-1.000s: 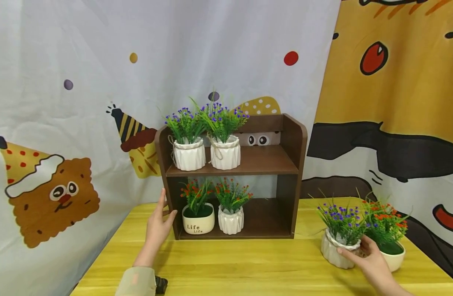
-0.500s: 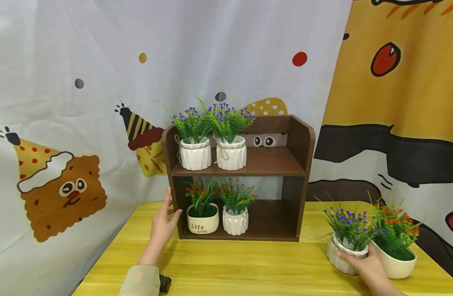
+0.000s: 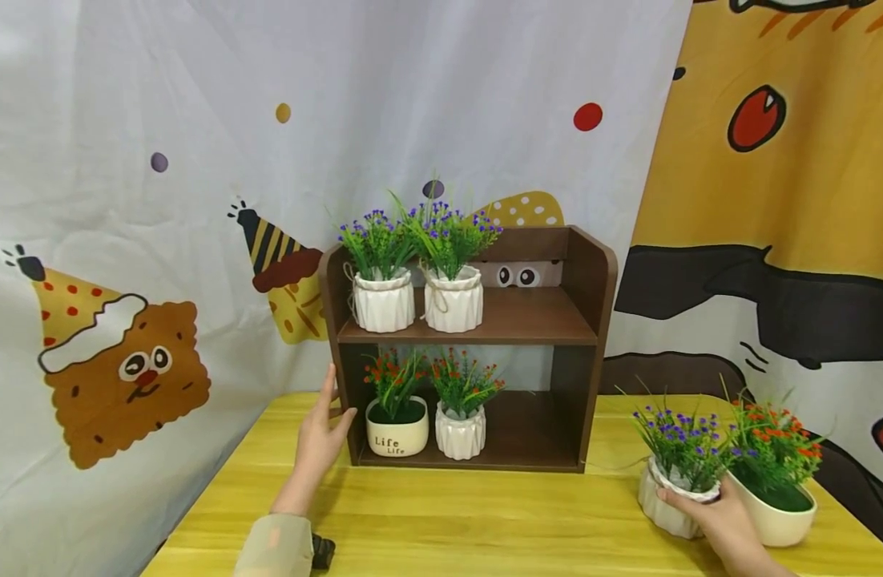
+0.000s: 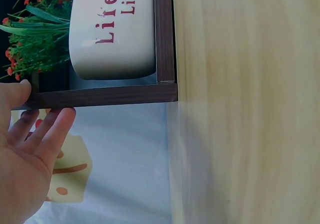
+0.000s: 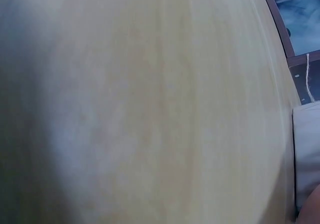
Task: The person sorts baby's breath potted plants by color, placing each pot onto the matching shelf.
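At the dark brown shelf's point(image 3: 477, 340) left side is my left hand point(image 3: 319, 439). In the left wrist view, its thumb and fingers lie on opposite faces of the side panel point(image 4: 110, 95), pinching it. Just inside stands an oval cream pot point(image 3: 397, 439) marked "Life", with red flowers. On the right of the table, my right hand point(image 3: 726, 521) holds a white pleated pot point(image 3: 668, 505) with purple flowers. Its thumb lies across the front; the other fingers are mostly hidden. In the right wrist view, part of a white pot point(image 5: 306, 154) shows at the right edge.
Two white pots with purple flowers point(image 3: 452, 300) stand on the upper shelf's left part. A white pot with red flowers point(image 3: 460, 434) stands on the lower shelf. Beside my right hand is a cream oval pot point(image 3: 780, 521) with red flowers. A printed curtain point(image 3: 124, 80) hangs behind.
The head view has shifted, so everything appears further right. My right hand's grip around the white pot looks closer than a second ago. My left hand stays at the shelf's side.
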